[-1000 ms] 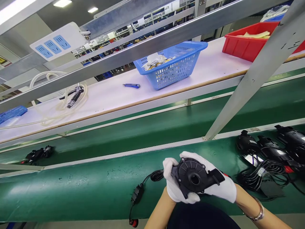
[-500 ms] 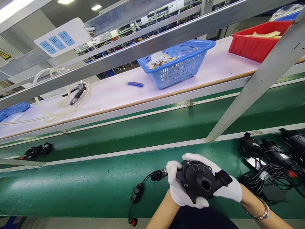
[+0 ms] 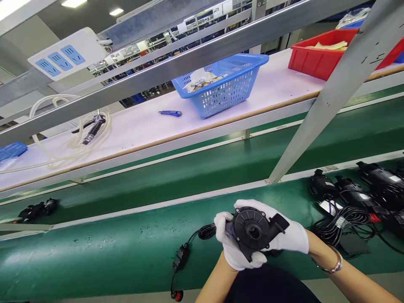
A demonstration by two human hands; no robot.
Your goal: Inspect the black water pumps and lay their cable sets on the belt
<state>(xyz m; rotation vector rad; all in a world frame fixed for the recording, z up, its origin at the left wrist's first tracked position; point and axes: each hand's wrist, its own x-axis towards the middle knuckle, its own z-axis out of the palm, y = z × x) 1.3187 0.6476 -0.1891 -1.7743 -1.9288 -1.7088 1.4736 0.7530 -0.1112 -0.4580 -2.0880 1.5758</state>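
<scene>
Black, round plastic pump housing sits above the smooth green work surface, my white-gloved left hand curled round its edge, my right hand cupped behind. I judge I'm viewing its face; turning it calls for both hands' steady grip.

Green worktop: coiled cable, black devices. White shelf: basket, bin.

ceiling lamps lit, top left | glare on green surface, left | edges stretched
</scene>
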